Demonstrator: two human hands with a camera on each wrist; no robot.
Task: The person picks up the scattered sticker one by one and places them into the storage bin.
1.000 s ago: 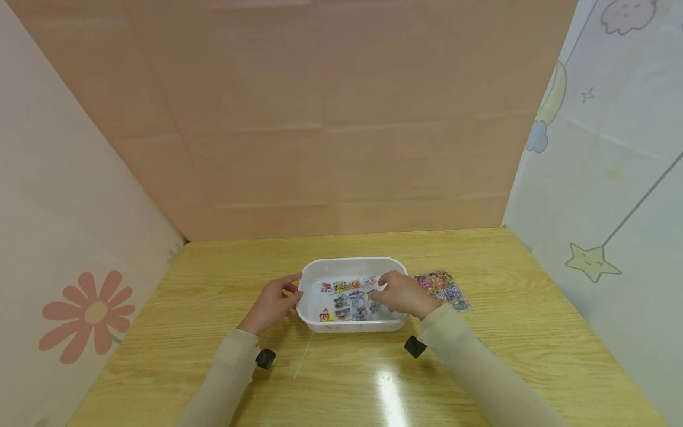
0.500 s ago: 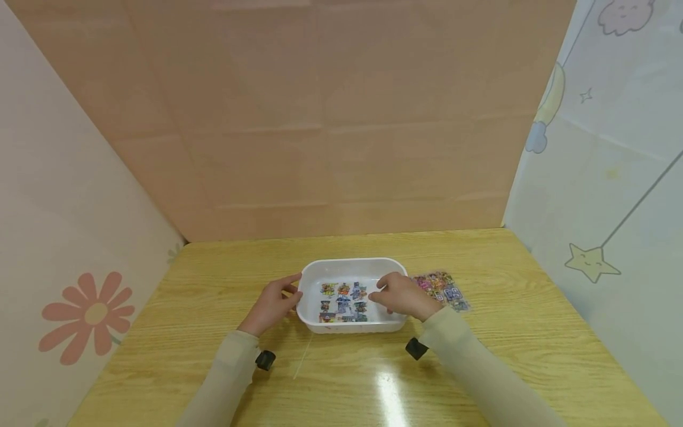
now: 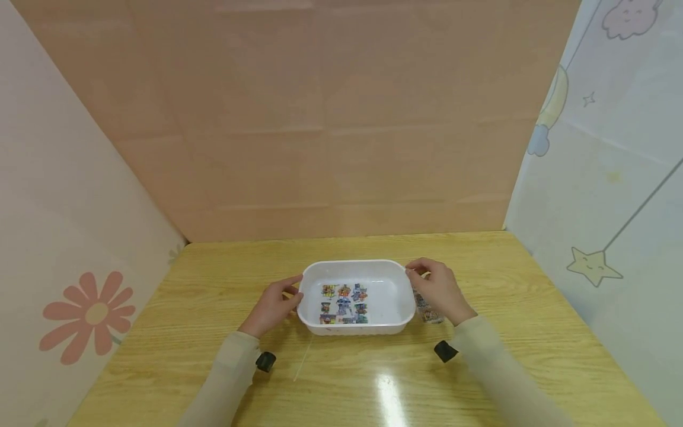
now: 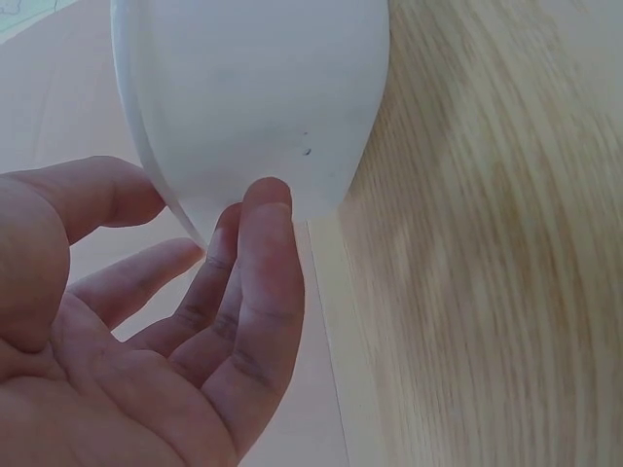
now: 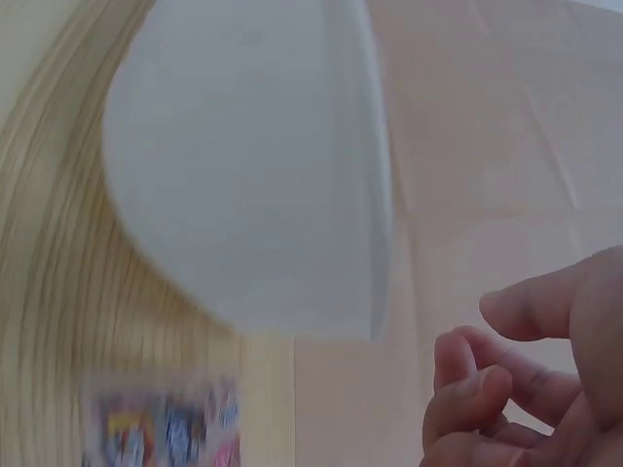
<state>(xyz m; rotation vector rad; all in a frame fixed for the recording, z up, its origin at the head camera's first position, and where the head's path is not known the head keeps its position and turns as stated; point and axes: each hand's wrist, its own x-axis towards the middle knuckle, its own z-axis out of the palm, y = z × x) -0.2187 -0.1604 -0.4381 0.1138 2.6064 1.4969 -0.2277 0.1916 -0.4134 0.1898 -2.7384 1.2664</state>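
A white oval plastic tub (image 3: 363,330) stands on the table. In its left part lie several small colourful cartoon prints (image 3: 344,303); whether they are loose or on one clear sheet I cannot tell. My left hand (image 3: 271,306) grips the tub's left end, thumb at the rim and fingertips against the outer wall in the left wrist view. My right hand (image 3: 439,290) is at the tub's right end, over a shiny sheet of colourful prints (image 3: 431,315) that it partly hides. In the right wrist view its loosely bent fingers are apart from the tub and hold nothing.
A thin pale strip (image 3: 303,359) lies on the wooden table (image 3: 224,261) in front of the tub's left end. A brown panel (image 3: 331,130) closes the back, with pale printed walls at left and right. A black wrist camera (image 3: 265,361) sits on each sleeve.
The prints in the tub shifted left between the two earlier frames. My right hand has come out of the tub to its right end, over the sheet. My left hand stays at the rim.
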